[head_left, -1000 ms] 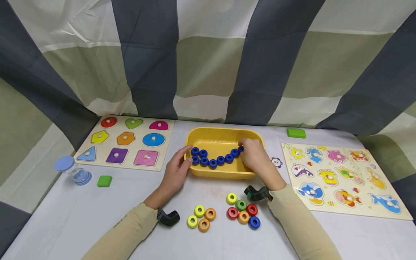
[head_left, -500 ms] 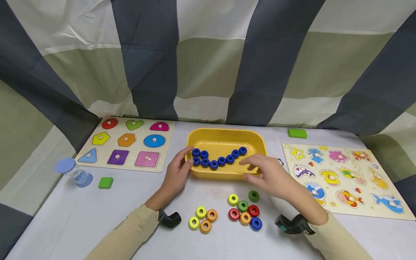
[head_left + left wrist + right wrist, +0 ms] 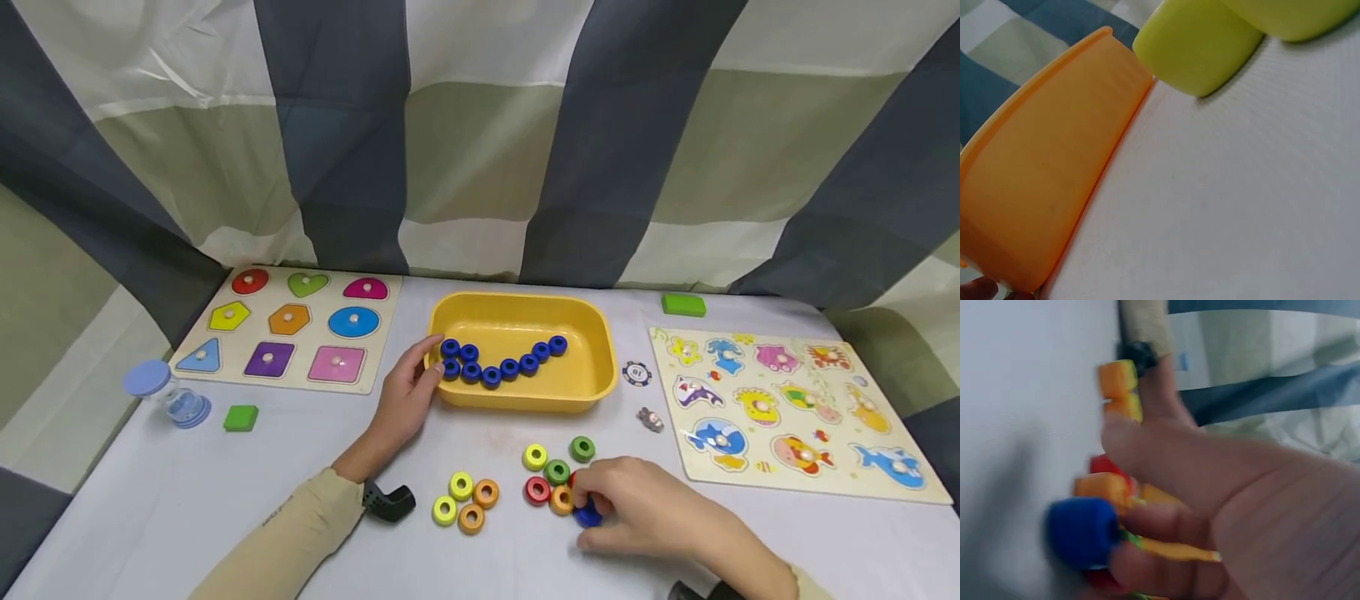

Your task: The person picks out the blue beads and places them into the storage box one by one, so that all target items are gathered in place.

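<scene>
A yellow tub [image 3: 517,323] stands mid-table in the head view, with a curved row of blue ring beads [image 3: 491,377] inside. My left hand [image 3: 401,400] holds the tub's left end, thumb and fingers at the rim. In the left wrist view, the tub's side [image 3: 1041,175] runs down to fingertips at the lower left corner. Nearer me, my right hand [image 3: 648,510] reaches over a loose blue bead [image 3: 587,515], thumb spread from the fingers. The right wrist view shows fingertips close beside that blue bead [image 3: 1082,531]. A red bead is mostly hidden behind this hand.
Yellow, green, red and orange beads [image 3: 561,500] surround the right hand. Yellow and orange beads [image 3: 470,518] lie further left. Puzzle boards flank the tub: shapes [image 3: 307,333] left, sea animals [image 3: 795,417] right. A small bottle [image 3: 183,406], green blocks [image 3: 241,417] and a round chip [image 3: 637,373] lie around.
My right hand has let go of a blue bead at the right of the tub's row, then moved back and down to the loose beads. The left hand stays at the tub.
</scene>
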The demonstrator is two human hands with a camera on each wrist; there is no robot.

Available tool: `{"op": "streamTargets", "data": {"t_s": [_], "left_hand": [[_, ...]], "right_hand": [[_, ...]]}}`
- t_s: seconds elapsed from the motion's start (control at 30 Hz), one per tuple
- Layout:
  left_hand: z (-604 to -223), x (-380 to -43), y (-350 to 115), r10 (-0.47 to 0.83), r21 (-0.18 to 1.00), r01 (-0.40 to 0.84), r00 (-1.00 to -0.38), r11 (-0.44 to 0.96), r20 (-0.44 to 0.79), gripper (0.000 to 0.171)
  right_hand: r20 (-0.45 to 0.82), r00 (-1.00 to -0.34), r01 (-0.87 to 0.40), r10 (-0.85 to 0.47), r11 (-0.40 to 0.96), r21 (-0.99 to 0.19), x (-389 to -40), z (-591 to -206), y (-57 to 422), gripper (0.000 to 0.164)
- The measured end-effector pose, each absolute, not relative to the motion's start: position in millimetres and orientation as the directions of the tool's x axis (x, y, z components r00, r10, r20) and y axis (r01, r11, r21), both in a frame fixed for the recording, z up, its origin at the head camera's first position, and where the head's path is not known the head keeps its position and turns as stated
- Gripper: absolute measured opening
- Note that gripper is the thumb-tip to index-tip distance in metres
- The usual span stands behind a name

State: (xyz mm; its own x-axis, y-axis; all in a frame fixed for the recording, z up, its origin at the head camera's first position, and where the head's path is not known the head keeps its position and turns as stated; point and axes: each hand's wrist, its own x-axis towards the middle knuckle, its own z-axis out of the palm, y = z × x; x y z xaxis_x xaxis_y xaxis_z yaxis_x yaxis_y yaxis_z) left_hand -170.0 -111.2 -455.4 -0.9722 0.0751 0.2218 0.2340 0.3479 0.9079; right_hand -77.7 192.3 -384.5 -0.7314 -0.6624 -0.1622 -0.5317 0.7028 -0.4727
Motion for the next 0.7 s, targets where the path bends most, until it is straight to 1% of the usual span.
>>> {"op": "streamTargets", "data": {"t_s": [0.1,0.17,0.23,0.3,0.37,0.43,0.53,0.6,0.63,0.7], "left_hand": [[-456,-170,-112,0.078,0.909,0.234,-0.972,0.346,0.22,0.042],[-456,-171,-113,0.08,0.908,0.231,-0.973,0.35,0.217,0.042],[-455,-171,-113,0.08,0.906,0.23,-0.973,0.356,0.216,0.042],[-453,-171,-112,0.082,0.903,0.231,-0.973,0.362,0.216,0.043],[-452,-172,-113,0.081,0.9,0.233,-0.972,0.368,0.219,0.043],[-452,-172,-113,0.081,0.899,0.232,-0.973,0.371,0.217,0.043],[-452,-172,-114,0.071,0.903,0.226,-0.974,0.366,0.215,0.042],[-453,-171,-113,0.069,0.907,0.221,-0.975,0.358,0.211,0.042],[-453,-171,-113,0.069,0.909,0.218,-0.976,0.355,0.207,0.042],[-454,-170,-111,0.073,0.912,0.215,-0.977,0.348,0.203,0.042]], "right_hand": [[-0.158,-0.765,-0.52,-0.624,0.744,-0.419,-78,-392,189,0.028],[-0.153,-0.777,-0.513,-0.611,0.754,-0.41,-79,-394,188,0.027],[-0.151,-0.773,-0.511,-0.616,0.746,-0.426,-81,-395,188,0.022],[-0.131,-0.756,-0.524,-0.641,0.713,-0.466,-84,-393,190,0.018],[-0.077,-0.752,-0.538,-0.654,0.677,-0.502,-91,-387,194,0.017],[0.016,-0.768,-0.555,-0.64,0.653,-0.516,-101,-377,198,0.02],[0.189,-0.804,-0.574,-0.563,0.657,-0.488,-120,-360,202,0.022],[0.271,-0.819,-0.572,-0.506,0.679,-0.46,-134,-353,199,0.022],[0.291,-0.823,-0.568,-0.488,0.691,-0.448,-142,-353,196,0.021],[0.286,-0.837,-0.547,-0.466,0.717,-0.432,-157,-356,188,0.021]]}}
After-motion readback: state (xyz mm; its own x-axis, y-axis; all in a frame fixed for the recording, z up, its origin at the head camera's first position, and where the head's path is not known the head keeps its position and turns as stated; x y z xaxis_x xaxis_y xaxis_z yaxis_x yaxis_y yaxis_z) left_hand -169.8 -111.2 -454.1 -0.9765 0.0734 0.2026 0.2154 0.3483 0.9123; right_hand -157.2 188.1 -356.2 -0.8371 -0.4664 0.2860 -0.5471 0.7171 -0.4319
